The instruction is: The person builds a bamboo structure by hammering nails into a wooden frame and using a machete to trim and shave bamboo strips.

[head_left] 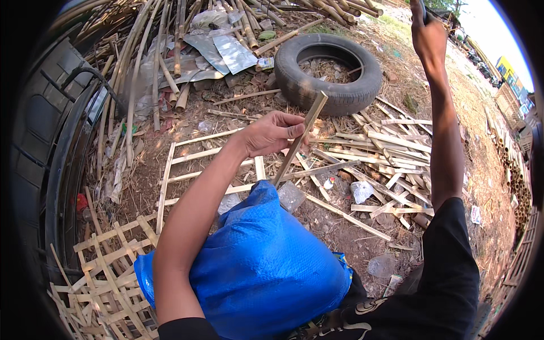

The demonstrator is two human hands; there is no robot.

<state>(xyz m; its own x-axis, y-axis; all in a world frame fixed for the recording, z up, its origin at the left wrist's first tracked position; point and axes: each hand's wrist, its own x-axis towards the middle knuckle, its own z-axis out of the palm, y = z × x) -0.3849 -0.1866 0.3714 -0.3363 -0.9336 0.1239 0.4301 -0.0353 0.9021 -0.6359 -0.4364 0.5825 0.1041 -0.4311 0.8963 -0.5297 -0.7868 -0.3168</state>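
My left hand [275,133] pinches a flat bamboo strip [303,133] between thumb and fingers, slanting up and away in front of me. The strip's lower end reaches down by the blue woven plastic sheet [272,249] draped over my lap and knee. Raised high at the upper right, my right hand [429,42] is closed round a dark tool handle [418,12]. The rest of that tool is cut off by the picture's top edge, so its kind does not show. Beyond the sheet, a frame of bamboo slats [165,181] lies on the ground.
A pile of split bamboo strips [385,147] lies ahead to the right, with a black tyre [368,85] behind it. Bamboo poles [150,51] and scrap sheet metal [233,54] fill the far left. A woven bamboo lattice [107,266] sits near left, beside a dark metal-framed object [34,147].
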